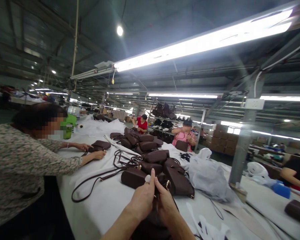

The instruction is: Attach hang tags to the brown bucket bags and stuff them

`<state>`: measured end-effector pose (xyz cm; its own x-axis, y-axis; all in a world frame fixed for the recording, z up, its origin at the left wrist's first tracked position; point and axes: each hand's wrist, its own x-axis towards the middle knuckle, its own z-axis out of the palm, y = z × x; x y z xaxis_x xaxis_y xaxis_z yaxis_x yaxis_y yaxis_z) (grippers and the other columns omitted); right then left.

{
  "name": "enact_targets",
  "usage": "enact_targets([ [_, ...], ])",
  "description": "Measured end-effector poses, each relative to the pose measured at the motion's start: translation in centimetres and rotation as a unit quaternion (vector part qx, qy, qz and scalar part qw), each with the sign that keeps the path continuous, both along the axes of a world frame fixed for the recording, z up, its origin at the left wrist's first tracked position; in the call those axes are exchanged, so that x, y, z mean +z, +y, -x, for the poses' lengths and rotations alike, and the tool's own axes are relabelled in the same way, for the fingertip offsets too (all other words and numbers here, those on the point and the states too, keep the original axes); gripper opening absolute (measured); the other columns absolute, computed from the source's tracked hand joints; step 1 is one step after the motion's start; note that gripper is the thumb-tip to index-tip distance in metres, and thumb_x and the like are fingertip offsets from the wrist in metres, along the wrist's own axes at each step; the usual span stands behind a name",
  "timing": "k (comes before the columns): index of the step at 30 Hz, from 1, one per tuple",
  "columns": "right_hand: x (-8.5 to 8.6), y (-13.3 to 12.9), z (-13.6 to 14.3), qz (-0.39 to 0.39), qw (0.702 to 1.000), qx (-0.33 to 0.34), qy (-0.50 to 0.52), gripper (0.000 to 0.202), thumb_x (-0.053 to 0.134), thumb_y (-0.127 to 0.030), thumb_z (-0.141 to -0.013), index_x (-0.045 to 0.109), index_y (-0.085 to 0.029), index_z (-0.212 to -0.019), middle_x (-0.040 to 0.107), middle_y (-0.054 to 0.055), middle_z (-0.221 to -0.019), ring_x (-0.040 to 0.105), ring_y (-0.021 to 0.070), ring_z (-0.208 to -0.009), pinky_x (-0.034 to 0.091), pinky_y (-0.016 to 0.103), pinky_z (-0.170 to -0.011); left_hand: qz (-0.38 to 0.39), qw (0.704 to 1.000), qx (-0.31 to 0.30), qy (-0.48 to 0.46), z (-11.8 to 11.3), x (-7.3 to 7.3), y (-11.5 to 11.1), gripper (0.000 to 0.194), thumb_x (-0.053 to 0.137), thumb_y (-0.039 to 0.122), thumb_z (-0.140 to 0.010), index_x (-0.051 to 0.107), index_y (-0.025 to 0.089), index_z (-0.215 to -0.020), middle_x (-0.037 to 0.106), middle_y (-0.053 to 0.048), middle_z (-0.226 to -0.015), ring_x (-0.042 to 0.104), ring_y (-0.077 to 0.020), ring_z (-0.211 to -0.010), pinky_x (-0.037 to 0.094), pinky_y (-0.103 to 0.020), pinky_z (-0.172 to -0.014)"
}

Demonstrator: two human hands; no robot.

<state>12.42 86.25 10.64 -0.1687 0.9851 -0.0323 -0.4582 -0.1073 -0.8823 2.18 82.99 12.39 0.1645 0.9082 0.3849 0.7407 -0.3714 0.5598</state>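
My left hand (143,199) and my right hand (165,204) are close together at the front edge of the table, thumbs up and fingers curled in. Between and below them is a dark brown handbag (152,225), gripped near its top; the exact part in my fingers is hidden. Gold-coloured metal hardware (168,185) shows beside my right fingertips. A small whitish piece (147,179) is at my left fingertips. Just beyond, several brown handbags (178,176) lie heaped, with long thin straps (100,178) trailing leftward over the white table covering (87,213).
On the left, a co-worker (27,156) leans over the table, hands on another brown bag (101,145). Clear plastic bags (207,175) lie right of the heap, near a metal post (245,146). Two more people (185,135) work across the table. A lamp (202,40) hangs overhead.
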Motion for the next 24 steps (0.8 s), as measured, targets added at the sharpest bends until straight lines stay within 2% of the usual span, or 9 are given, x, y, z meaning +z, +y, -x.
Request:
enact_targets([
  [4,0.2,0.2,0.4,0.003,0.998,-0.061,0.007,0.061,0.086,-0.057,-0.044,0.064,-0.018,-0.085,0.067,0.004,-0.077,0.059,0.0174,-0.060,0.034,0.023,-0.040,0.016,0.965,-0.078,-0.249,1.2,-1.3,0.3,0.096,0.051,0.003,-0.065,0.016,0.020,-0.152,0.065,-0.002,-0.086,0.059,-0.0180,-0.076,0.047,-0.028,-0.075],
  [6,0.2,0.2,0.6,0.001,0.998,-0.062,0.007,0.064,0.085,-0.058,-0.044,0.063,-0.017,-0.089,0.068,0.005,-0.080,0.061,0.0203,-0.066,0.040,0.025,-0.044,0.061,0.929,-0.119,-0.344,1.8,-1.4,0.2,0.090,0.057,0.006,-0.063,0.030,0.020,-0.147,0.062,0.001,-0.080,0.056,-0.0158,-0.073,0.046,-0.025,-0.070],
  [9,0.2,0.1,0.9,0.000,0.999,-0.053,0.002,0.068,0.084,-0.060,-0.045,0.063,-0.017,-0.092,0.068,0.007,-0.082,0.064,0.0227,-0.071,0.047,0.028,-0.051,0.090,0.892,-0.153,-0.416,1.7,-1.1,-0.2,0.063,0.064,0.013,-0.066,0.056,0.019,-0.128,0.062,-0.001,-0.084,0.055,-0.0154,-0.075,0.046,-0.023,-0.068],
  [12,0.5,-0.1,1.3,-0.013,0.995,-0.081,-0.052,0.065,0.080,-0.062,-0.050,0.063,-0.017,-0.094,0.069,0.007,-0.085,0.063,0.0213,-0.072,0.045,0.027,-0.049,0.079,0.879,-0.113,-0.457,0.9,-1.1,0.1,0.035,0.061,0.038,-0.078,0.065,0.016,-0.105,0.057,0.000,-0.073,0.049,-0.0131,-0.065,0.042,-0.022,-0.060],
  [15,1.0,-0.3,1.5,-0.035,0.986,-0.118,-0.109,0.061,0.078,-0.062,-0.055,0.063,-0.018,-0.094,0.070,0.007,-0.090,0.064,0.0220,-0.078,0.044,0.026,-0.050,0.034,0.879,-0.049,-0.473,0.2,-1.7,1.2,0.041,0.052,0.055,-0.081,0.062,0.015,-0.077,0.047,0.003,-0.062,0.041,-0.0109,-0.058,0.037,-0.022,-0.055],
  [17,1.2,-0.4,1.3,-0.061,0.983,-0.111,-0.135,0.056,0.075,-0.063,-0.060,0.063,-0.018,-0.092,0.070,0.007,-0.091,0.064,0.0235,-0.082,0.047,0.027,-0.054,0.000,0.895,-0.006,-0.447,0.1,-2.0,2.0,0.042,0.052,0.056,-0.079,0.055,0.016,-0.065,0.041,0.004,-0.057,0.037,-0.0105,-0.056,0.033,-0.022,-0.053],
  [19,1.0,-0.5,0.6,-0.097,0.975,-0.070,-0.185,0.049,0.070,-0.063,-0.066,0.062,-0.019,-0.086,0.069,0.006,-0.079,0.063,0.0230,-0.073,0.046,0.029,-0.053,-0.022,0.912,0.022,-0.410,0.3,-2.3,2.7,0.041,0.052,0.053,-0.078,0.050,0.017,-0.060,0.040,0.004,-0.056,0.037,-0.0109,-0.057,0.031,-0.022,-0.053],
  [21,0.4,-0.5,-0.7,-0.136,0.955,-0.019,-0.263,0.041,0.069,-0.058,-0.068,0.060,-0.019,-0.076,0.063,0.003,-0.061,0.060,0.0207,-0.059,0.044,0.029,-0.050,-0.037,0.924,0.036,-0.379,0.5,-2.3,3.0,0.037,0.050,0.049,-0.080,0.049,0.018,-0.060,0.040,0.004,-0.057,0.038,-0.0115,-0.058,0.031,-0.022,-0.055],
  [24,-0.2,-0.9,-3.2,-0.189,0.915,-0.004,-0.356,0.027,0.071,-0.043,-0.067,0.057,-0.021,-0.072,0.055,-0.003,-0.050,0.053,0.0160,-0.048,0.041,0.026,-0.046,-0.047,0.937,0.038,-0.345,0.7,-2.3,3.1,0.034,0.046,0.043,-0.082,0.049,0.018,-0.059,0.041,0.003,-0.059,0.040,-0.0126,-0.061,0.033,-0.023,-0.058],
])
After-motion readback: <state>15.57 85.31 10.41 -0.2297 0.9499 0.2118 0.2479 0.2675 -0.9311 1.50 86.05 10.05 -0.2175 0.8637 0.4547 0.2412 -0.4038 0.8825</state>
